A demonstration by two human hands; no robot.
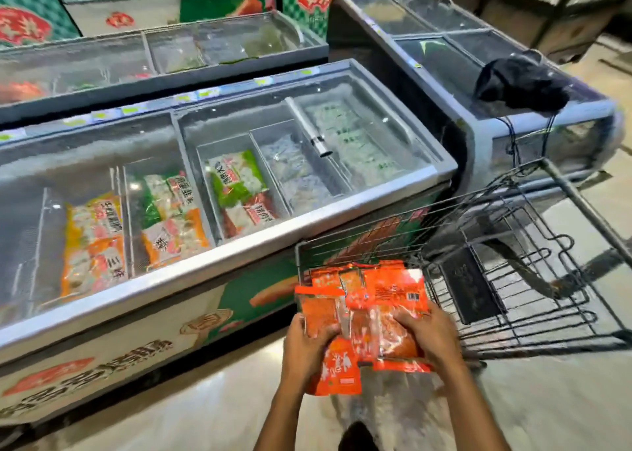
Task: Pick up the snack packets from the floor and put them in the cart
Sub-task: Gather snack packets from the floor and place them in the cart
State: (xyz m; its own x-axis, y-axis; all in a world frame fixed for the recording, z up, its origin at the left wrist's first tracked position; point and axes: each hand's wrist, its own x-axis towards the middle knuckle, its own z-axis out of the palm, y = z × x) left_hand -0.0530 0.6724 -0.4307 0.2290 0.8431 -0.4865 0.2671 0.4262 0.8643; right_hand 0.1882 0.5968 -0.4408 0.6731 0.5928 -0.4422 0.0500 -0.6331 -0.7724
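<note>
A bundle of several orange snack packets (369, 310) is held between both hands in front of me, at the near-left corner of the wire shopping cart (533, 279). My left hand (306, 344) grips the bundle's left side, thumb curled over a packet. My right hand (427, 334) grips the right side with fingers bent over the top packets. The upper packets overlap the cart's rim; the lowest one hangs down between my wrists. The cart basket holds a dark flat object (468, 286).
A long glass-topped chest freezer (239, 245) with frozen food bags stands to the left, touching the cart's far side. Another freezer (513, 122) behind the cart carries a black bag (519, 81). Glossy beige floor (188, 409) lies below, my shoe (359, 437) at the bottom edge.
</note>
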